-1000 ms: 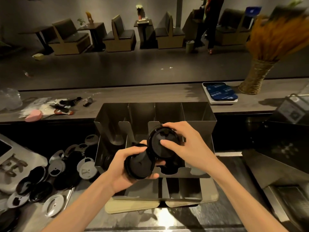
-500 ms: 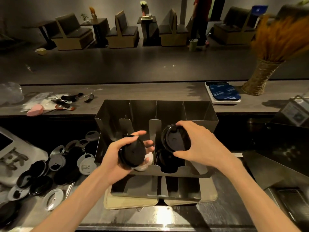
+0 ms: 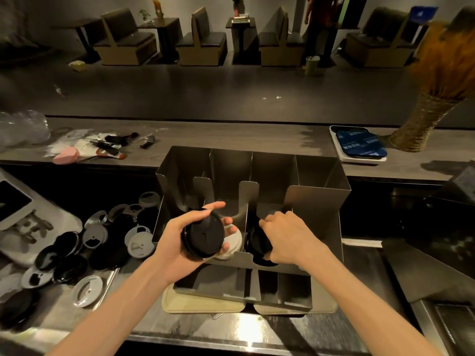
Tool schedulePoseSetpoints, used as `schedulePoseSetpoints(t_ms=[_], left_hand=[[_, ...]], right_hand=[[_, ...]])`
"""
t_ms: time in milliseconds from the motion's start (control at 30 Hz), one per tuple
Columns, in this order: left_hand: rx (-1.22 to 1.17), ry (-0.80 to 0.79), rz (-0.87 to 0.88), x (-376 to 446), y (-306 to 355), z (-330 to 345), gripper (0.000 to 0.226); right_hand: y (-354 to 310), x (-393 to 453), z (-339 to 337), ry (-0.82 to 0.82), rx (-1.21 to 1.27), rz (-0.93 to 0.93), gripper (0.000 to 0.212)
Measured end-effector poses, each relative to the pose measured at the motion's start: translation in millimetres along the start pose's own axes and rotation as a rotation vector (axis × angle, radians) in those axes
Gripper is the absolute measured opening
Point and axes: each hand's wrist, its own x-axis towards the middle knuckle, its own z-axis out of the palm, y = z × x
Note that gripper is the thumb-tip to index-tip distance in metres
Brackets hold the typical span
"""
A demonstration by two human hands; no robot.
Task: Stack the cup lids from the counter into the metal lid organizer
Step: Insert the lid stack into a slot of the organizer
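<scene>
I saw the left hand (image 3: 189, 233) with fingers clamped on a black lid stack (image 3: 203, 238) before the metal lid organizer (image 3: 316, 214). Right hand (image 3: 288, 237) fingers curled round black lids (image 3: 257, 244) in its third slot. Loose lids (image 3: 77, 247) lay on the counter (image 3: 123, 314), left.

Steel tabletop (image 3: 84, 319): loose cup lids (image 3: 77, 250) piled left, metal lid organizer (image 3: 316, 209) on beige mats (image 3: 203, 305) center.

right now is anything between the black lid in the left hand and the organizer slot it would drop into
Nothing visible blocks it. The left hand holds the black lid in front of the metal organizer, over a slot holding white lids. The right hand works in the neighbouring slot on the black stack.
</scene>
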Motion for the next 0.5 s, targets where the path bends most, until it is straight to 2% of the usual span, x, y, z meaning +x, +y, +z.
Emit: schedulePoseSetpoints(t_ms=[133, 267, 333, 500], left_hand=[[0.001, -0.019, -0.026, 0.5, -0.5, -3.9, 0.042], [-0.024, -0.048, -0.055, 0.9, -1.5, -6.6, 0.045], [-0.058, -0.112, -0.088, -0.4, -1.5, -5.9, 0.047], [-0.119, -0.224, -0.161, 0.5, -0.9, -2.7, 0.052]], right_hand=[[-5.6, 6.7, 5.5, -0.082, -0.054, 0.028, 0.052], [-11.9, 8.6, 3.6, -0.125, 0.016, 0.079, 0.043], [-13.3, 9.8, 1.8, -0.153, 0.054, 0.09, 0.049], [-13.2, -4.8, -5.3, -0.189, 0.145, 0.097, 0.082]])
